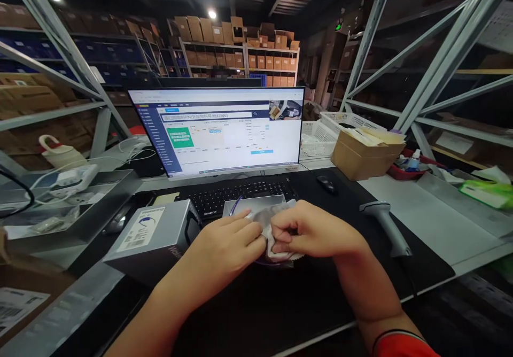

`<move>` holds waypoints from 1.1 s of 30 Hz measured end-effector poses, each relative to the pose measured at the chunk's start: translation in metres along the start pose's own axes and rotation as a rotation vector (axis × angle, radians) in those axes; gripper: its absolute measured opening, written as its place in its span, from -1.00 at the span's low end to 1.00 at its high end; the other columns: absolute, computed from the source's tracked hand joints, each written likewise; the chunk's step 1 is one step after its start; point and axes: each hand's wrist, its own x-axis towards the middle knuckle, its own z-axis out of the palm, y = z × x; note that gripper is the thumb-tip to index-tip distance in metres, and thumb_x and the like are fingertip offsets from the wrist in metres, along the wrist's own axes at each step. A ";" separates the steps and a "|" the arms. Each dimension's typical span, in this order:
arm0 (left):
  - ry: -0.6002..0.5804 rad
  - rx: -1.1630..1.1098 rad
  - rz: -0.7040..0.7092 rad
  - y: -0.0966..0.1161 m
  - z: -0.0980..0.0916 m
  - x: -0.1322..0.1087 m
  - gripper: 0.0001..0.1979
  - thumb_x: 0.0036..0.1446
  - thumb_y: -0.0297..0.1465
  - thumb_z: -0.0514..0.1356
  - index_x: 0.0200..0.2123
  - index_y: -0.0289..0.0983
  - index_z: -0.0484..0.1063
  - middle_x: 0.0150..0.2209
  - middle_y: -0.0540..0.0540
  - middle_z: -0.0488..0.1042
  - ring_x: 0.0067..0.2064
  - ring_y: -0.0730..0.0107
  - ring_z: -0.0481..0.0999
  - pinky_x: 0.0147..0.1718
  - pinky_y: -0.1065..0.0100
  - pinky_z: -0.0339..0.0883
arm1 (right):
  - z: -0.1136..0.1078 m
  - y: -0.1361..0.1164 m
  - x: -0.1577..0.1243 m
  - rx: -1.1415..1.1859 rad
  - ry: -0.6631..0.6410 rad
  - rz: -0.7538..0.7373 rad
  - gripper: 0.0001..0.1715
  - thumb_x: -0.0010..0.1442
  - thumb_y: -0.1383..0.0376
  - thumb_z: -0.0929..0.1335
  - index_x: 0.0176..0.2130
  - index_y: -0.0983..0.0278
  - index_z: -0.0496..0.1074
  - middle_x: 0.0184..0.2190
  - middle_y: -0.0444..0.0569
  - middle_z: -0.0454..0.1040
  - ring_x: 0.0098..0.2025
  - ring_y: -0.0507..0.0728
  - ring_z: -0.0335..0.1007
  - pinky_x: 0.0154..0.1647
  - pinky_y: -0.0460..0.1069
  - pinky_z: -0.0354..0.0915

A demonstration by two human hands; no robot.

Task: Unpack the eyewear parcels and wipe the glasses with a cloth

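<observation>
In front of the keyboard, my two hands meet over a crumpled whitish-grey cloth. My right hand is closed on the cloth, with its fingers curled in. My left hand comes in from the other side, its fingers closed around a thing with a thin purple band; most of that thing is hidden by the hands and cloth. More purple shows below the fingers. Just behind the hands lies an open grey box part. A grey product box, with a label picturing a purple-banded headset, stands left of my left hand.
A monitor stands behind the keyboard. On the black mat are a mouse and a barcode scanner at right. A cardboard box and white baskets sit back right; a metal tray with cables is at left.
</observation>
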 end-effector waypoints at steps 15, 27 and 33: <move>0.030 -0.028 0.007 0.000 0.009 0.001 -0.80 0.22 -0.60 0.05 -0.38 -0.24 0.35 -0.41 -0.02 0.45 -0.37 0.32 0.45 -0.35 0.30 0.41 | 0.015 0.001 0.008 0.084 0.099 0.116 -0.62 0.08 0.37 0.47 -0.56 0.27 0.20 -0.61 -0.29 0.19 -0.51 -0.07 0.05 -0.52 -0.16 0.00; -0.036 -0.164 -0.033 0.002 -0.001 0.000 -0.88 0.22 -0.54 0.09 -0.34 -0.24 0.36 -0.31 -0.05 0.52 -0.33 0.34 0.49 -0.42 0.34 0.28 | -0.012 0.015 0.000 0.360 -0.244 0.094 -0.52 0.07 0.32 0.50 -0.58 0.26 0.14 -0.63 -0.31 0.12 -0.57 -0.09 0.02 -0.57 -0.17 0.01; 0.052 -0.090 0.003 0.001 0.004 -0.001 -0.83 0.22 -0.58 0.08 -0.38 -0.23 0.35 -0.38 -0.01 0.50 -0.32 0.34 0.52 -0.25 0.31 0.43 | 0.014 0.000 0.007 0.178 0.058 0.102 -0.59 0.06 0.38 0.49 -0.57 0.28 0.20 -0.62 -0.29 0.18 -0.53 -0.09 0.04 -0.53 -0.16 -0.02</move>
